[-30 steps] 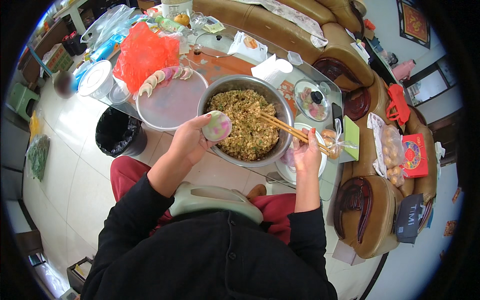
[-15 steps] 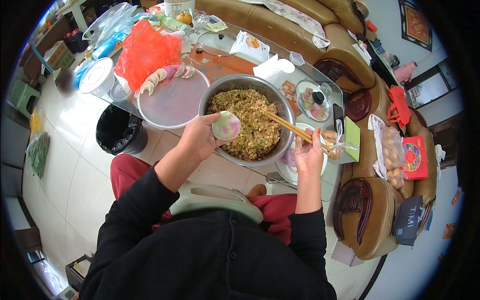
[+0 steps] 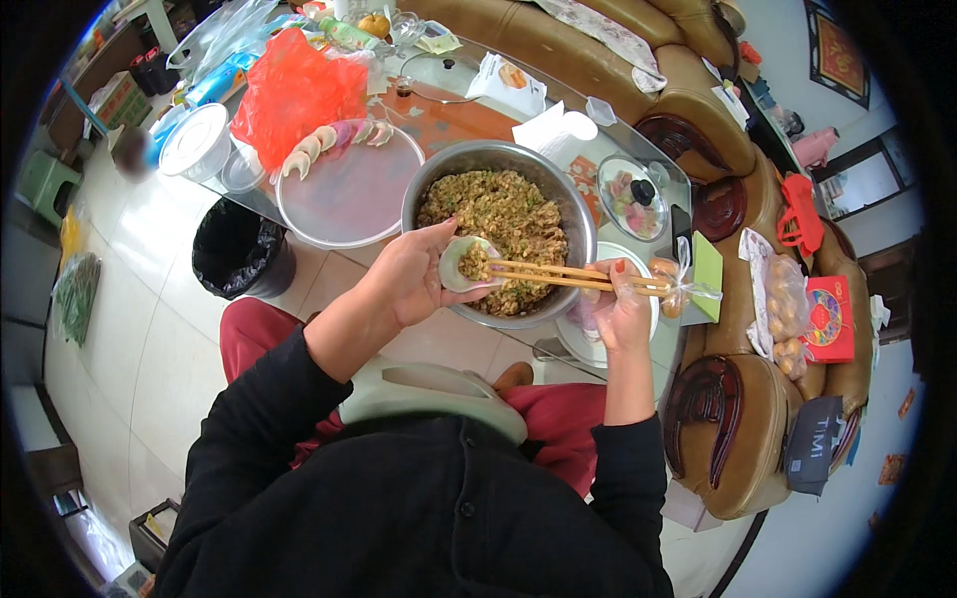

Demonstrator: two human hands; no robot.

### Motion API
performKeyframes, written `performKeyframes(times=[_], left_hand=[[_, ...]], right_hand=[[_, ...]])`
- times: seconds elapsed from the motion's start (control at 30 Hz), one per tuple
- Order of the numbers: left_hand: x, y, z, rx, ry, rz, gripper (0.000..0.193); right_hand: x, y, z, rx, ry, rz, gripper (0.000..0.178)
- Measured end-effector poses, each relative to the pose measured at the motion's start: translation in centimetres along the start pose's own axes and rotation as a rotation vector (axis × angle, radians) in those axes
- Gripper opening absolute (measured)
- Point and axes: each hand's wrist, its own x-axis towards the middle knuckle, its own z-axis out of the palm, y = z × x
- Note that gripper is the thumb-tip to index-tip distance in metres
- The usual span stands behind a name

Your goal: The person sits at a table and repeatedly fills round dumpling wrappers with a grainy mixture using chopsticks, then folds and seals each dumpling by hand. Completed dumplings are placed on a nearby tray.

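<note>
My left hand [image 3: 407, 277] is closed around a round dumpling wrapper [image 3: 454, 264], cupped at the near left rim of a steel bowl [image 3: 578, 214]. A small heap of chopped filling [image 3: 473, 263] sits in the wrapper. Chopsticks [image 3: 558, 274] are gripped in my right hand [image 3: 622, 314], and their tips touch the filling in the wrapper. More chopped filling [image 3: 498, 209] fills much of the bowl. To the left, a round tray [image 3: 344, 204] carries a curved row of folded dumplings [image 3: 311, 149] along its far edge.
A red plastic bag [image 3: 299, 95] lies beyond the tray, with a lidded white tub [image 3: 195, 145] beside it. A lined black bin [image 3: 239, 249] stands below the table's left edge. Right of the bowl are a glass lid [image 3: 632, 199], a white plate [image 3: 638, 334] and a green box [image 3: 704, 274].
My right hand has brought the chopsticks from the bowl to the wrapper, where filling now lies. The wrapper has become cupped in my left hand and shifted slightly right.
</note>
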Motion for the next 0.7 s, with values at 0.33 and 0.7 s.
performKeyframes(times=[0.33,0.7], left_hand=[[0.2,-0.6,-0.5,-0.131,-0.121,-0.153,0.047],[-0.5,-1.0,-1.0,-0.041,-0.044,-0.047,0.048]], right_hand=[[-1.0,-1.2,0.4,0.043,-0.024,-0.022,0.016],[-0.9,-1.2,1.1,0.056,-0.053,-0.091,0.017]])
